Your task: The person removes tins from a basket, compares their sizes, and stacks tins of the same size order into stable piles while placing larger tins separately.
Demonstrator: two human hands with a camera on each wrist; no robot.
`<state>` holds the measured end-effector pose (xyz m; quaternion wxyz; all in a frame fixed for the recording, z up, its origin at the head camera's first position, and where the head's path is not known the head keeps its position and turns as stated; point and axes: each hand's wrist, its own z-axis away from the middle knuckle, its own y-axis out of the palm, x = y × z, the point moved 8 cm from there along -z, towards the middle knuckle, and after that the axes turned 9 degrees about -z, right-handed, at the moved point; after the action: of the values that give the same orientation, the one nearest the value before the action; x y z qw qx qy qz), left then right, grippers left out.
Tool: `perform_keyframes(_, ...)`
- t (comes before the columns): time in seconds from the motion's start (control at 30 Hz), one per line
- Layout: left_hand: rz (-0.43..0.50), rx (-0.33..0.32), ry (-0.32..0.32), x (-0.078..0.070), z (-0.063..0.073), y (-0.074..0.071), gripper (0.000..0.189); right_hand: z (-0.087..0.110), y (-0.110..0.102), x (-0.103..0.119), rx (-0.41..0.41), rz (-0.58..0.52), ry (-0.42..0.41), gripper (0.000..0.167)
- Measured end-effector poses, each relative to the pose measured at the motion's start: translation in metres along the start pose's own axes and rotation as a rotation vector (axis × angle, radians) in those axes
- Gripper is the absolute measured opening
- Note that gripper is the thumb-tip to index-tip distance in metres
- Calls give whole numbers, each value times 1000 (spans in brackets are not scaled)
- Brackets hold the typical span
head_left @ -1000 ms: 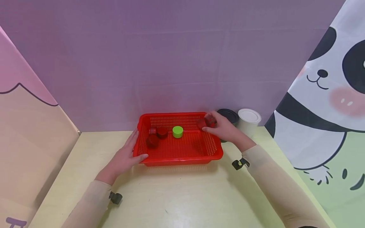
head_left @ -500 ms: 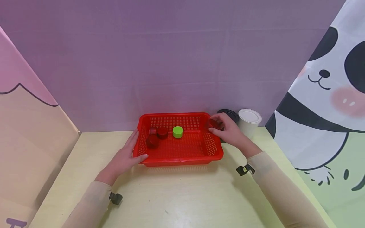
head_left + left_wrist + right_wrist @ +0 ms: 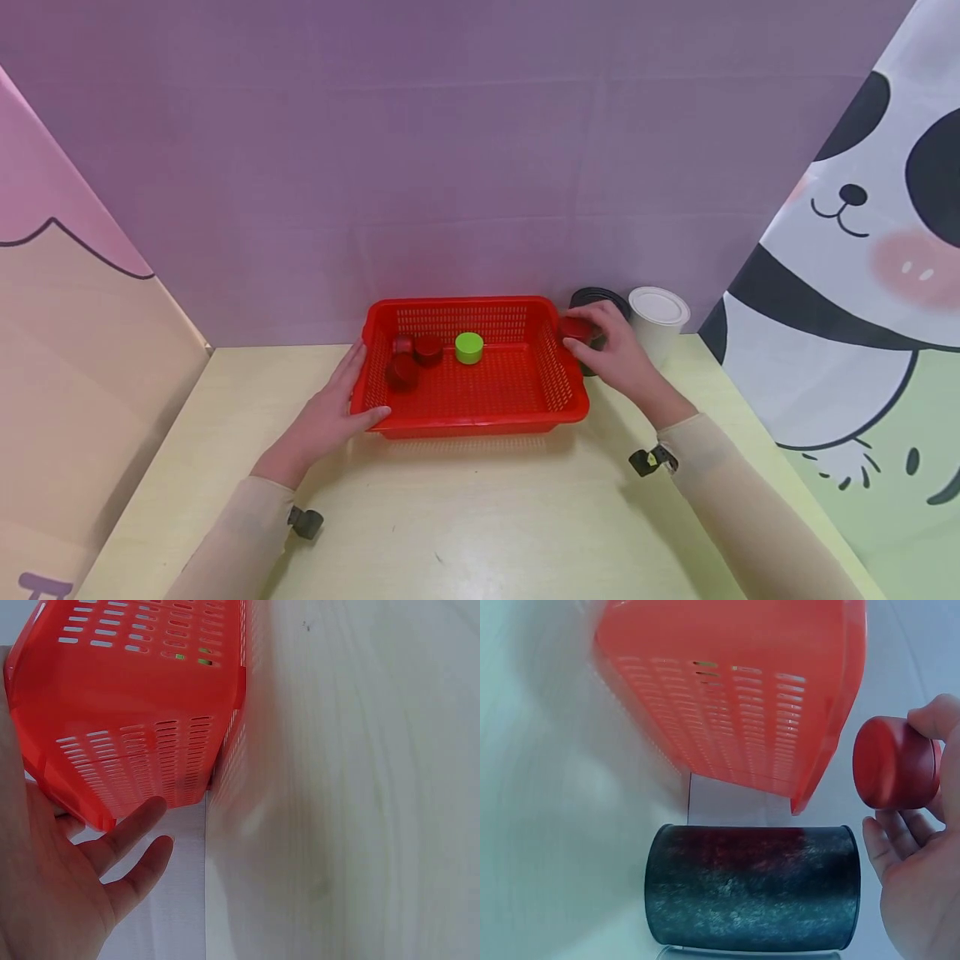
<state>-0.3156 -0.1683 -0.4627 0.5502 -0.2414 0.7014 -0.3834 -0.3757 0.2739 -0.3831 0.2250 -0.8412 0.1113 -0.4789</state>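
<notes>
My right hand [image 3: 618,358] pinches a short red cylinder [image 3: 896,763] between thumb and fingertips. It is just beyond the right rim of the red plastic basket [image 3: 480,423], overlapping the black can [image 3: 591,294] in the head view. At the basket's left end my left hand [image 3: 318,425] rests with fingers straight along the side and thumb over the front rim. Inside the basket, a green short cylinder [image 3: 468,348] stands near the middle. Several dark red pieces, one a short cylinder [image 3: 428,350], sit together in its left part.
A white lidded can [image 3: 656,329] stands right of the black can, both close to the purple back cloth [image 3: 480,167]. The basket is near the back edge of the pale wooden table [image 3: 465,517]. Printed cloths, one with a panda [image 3: 832,325], hang at the sides.
My right hand has carried the red cylinder rightward, from over the basket's right end to beyond its rim by the black can. My left hand has stayed in place.
</notes>
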Motion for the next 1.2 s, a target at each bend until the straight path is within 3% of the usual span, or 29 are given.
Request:
perform_keyframes(0.3, -4, -5, 6, 2, -2, 2, 120, 15, -10, -11, -39, -26, 49, 41)
perform_keyframes(0.57, -7, -7, 12, 3, -2, 2, 118, 27, -17, -24, -57, 14, 91, 43)
perform_keyframes(0.87, -10, -5, 6, 3, -1, 1, 118, 38, -25, -33, -98, 65, 55, 41)
perform_keyframes(1.2, -15, -5, 3, 4, -1, 2, 118, 45, -25, -47, -112, 33, 42, 41)
